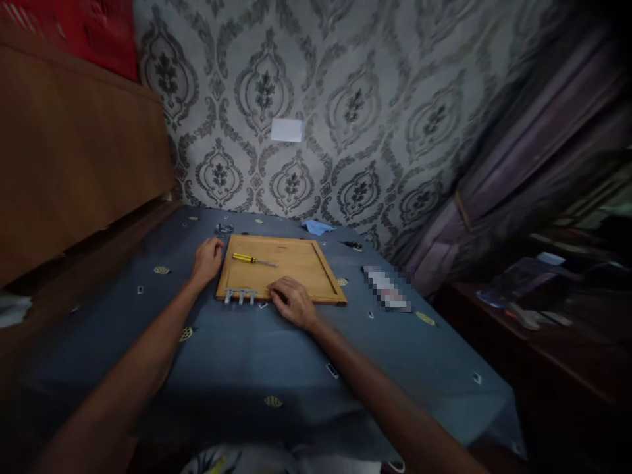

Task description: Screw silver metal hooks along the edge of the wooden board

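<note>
Forearms [368, 378] border open tablecloth [232, 382] before board's edge [328, 301]; left grip [207, 260], right grip [293, 301]: closure unclear.

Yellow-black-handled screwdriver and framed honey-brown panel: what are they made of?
Screwdriver: handle probably smooth plastic, bright yellow with black; shaft likely bare metal, grey. Panel: likely wood, perhaps varnished, given its warm brown tone and raised frame.

Wooden panel [296, 257] flat, yellow screwdriver [252, 260] on it, grey pieces [241, 297] along edge
</note>
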`<state>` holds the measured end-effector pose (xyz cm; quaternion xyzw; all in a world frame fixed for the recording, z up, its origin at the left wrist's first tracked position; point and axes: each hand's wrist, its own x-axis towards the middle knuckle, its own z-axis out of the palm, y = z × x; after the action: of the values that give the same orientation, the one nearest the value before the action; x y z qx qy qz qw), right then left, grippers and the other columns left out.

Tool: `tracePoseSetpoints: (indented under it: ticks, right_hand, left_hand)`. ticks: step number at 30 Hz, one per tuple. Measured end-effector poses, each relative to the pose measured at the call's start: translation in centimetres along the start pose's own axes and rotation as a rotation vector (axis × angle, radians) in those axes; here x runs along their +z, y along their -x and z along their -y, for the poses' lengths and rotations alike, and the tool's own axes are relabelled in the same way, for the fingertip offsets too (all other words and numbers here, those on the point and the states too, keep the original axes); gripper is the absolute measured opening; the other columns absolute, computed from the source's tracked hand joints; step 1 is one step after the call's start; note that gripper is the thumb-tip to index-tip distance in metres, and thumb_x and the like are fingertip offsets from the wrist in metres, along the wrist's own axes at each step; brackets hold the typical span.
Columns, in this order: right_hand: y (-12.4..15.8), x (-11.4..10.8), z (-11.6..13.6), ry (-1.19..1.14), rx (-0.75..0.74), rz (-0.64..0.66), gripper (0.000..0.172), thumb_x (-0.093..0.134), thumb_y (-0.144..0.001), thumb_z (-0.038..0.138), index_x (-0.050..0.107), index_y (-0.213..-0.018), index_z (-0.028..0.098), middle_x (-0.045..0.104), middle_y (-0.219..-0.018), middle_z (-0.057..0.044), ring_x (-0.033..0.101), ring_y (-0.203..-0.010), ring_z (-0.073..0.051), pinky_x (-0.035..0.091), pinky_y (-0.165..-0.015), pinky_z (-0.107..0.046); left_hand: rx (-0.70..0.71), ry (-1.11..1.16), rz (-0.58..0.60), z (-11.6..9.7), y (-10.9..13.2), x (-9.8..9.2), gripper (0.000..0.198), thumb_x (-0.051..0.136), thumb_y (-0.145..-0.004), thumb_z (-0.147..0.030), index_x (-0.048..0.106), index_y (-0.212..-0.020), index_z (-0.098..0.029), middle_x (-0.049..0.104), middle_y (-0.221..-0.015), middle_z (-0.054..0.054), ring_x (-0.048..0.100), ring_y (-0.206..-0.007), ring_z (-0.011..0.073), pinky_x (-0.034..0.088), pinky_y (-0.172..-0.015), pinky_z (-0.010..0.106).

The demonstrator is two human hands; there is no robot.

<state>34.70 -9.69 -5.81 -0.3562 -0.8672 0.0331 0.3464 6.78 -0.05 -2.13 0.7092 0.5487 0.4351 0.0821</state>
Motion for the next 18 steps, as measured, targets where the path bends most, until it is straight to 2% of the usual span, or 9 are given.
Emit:
tracePoseSetpoints:
  ticks: [6,9,11,15,18]
  right_hand:
    - [0.2,-0.9,0.8,-0.032,0.013,0.006,0.035,0.066,-0.102,0.038,0.063,-0.130,0.019,0.065,-0.131,-0.010,0.067,-0.108,-0.024,0.060,-0.091,-0.045]
    - [0.1,-1.6,1.6,-0.047,0.018,0.004,0.017,0.058,-0.105,0.028,0.068,-0.113,0.018,0.071,-0.105,-0.007,0.068,-0.095,-0.021,0.059,-0.086,-0.040]
    - [0.0,-2.1,2.2,-0.066,0.027,0.003,0.017,0.052,-0.105,0.019,0.068,-0.107,0.019,0.071,-0.095,-0.008,0.067,-0.091,-0.022,0.057,-0.082,-0.038]
    - [-0.3,-2.6,2.8,-0.118,0.035,-0.004,0.017,0.051,-0.102,0.015,0.067,-0.108,0.020,0.072,-0.094,-0.009,0.067,-0.091,-0.023,0.056,-0.080,-0.038]
    - [-0.3,-2.6,2.9,-0.146,0.040,-0.019,0.018,0.052,-0.102,0.015,0.068,-0.108,0.020,0.072,-0.094,-0.009,0.066,-0.091,-0.023,0.055,-0.080,-0.037]
  left_hand:
    - [0.055,0.065,0.047,-0.6,0.3,0.4,0.034,0.065,-0.099,-0.039,0.064,-0.125,-0.016,0.067,-0.126,0.010,0.068,-0.109,0.0243,0.060,-0.093,0.046]
    - [0.116,0.117,0.112,-1.0,1.2,0.1,0.029,0.065,-0.099,-0.039,0.066,-0.117,-0.016,0.069,-0.117,0.009,0.068,-0.103,0.0223,0.059,-0.092,0.044]
    - [0.138,0.154,0.148,-1.1,2.1,-0.3,0.024,0.062,-0.100,-0.038,0.067,-0.109,-0.016,0.069,-0.108,0.006,0.067,-0.095,0.0204,0.057,-0.089,0.042]
    - [0.125,0.204,0.197,-0.9,3.6,-1.0,0.019,0.049,-0.098,-0.029,0.066,-0.098,-0.020,0.070,-0.096,0.004,0.066,-0.088,0.0203,0.054,-0.085,0.035]
    - [0.087,0.209,0.215,-0.8,3.7,-1.2,0.023,0.044,-0.097,-0.032,0.064,-0.095,-0.021,0.072,-0.093,0.004,0.066,-0.085,0.0210,0.052,-0.078,0.032]
